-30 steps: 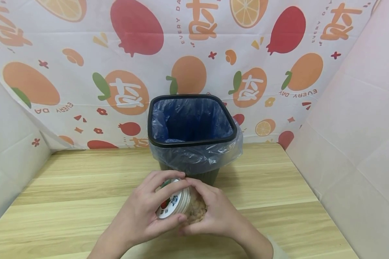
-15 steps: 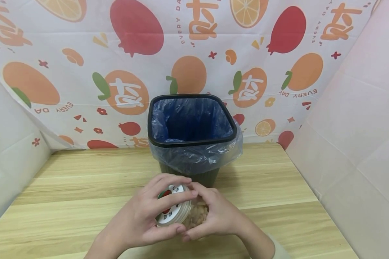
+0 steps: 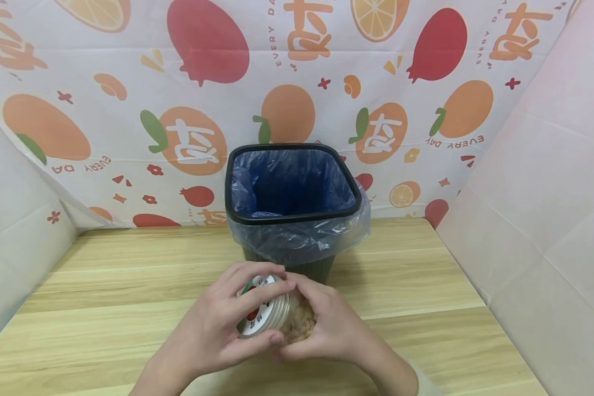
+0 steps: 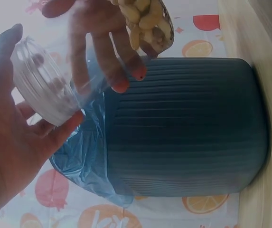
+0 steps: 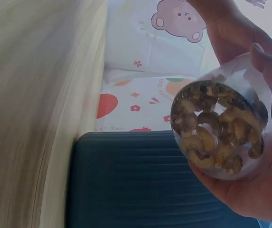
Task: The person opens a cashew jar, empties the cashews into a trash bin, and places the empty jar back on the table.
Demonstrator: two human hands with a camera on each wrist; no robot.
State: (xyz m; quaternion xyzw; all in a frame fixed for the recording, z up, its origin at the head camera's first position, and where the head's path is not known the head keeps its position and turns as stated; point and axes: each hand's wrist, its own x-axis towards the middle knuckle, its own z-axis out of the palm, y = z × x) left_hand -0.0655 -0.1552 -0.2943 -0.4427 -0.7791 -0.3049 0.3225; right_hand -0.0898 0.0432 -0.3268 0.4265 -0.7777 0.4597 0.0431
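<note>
Between both hands, above the table, is a tilted clear jar (image 5: 245,76) with cashews (image 5: 204,137) gathered near its base. Its lid (image 3: 263,308), with a white printed top, faces left in the head view. My left hand (image 3: 218,316) grips the lid, thumb below and fingers curving over it. Around the jar's body wraps my right hand (image 3: 329,324), its fingers spread along the far side in the left wrist view. The fingertips of both hands nearly meet where lid and body join. Fingers hide part of the label.
Just beyond the hands stands a dark ribbed trash bin (image 4: 188,128), lined with a translucent blue bag (image 3: 302,242) folded over its black rim. The wooden table (image 3: 143,286) meets fruit-printed cloth (image 3: 287,71) at the back and pale cloth at both sides.
The jar and hands dipped slightly, then rose again. The label on the lid has turned compared with one second ago. Both hands have kept hold, and the bin has stayed put.
</note>
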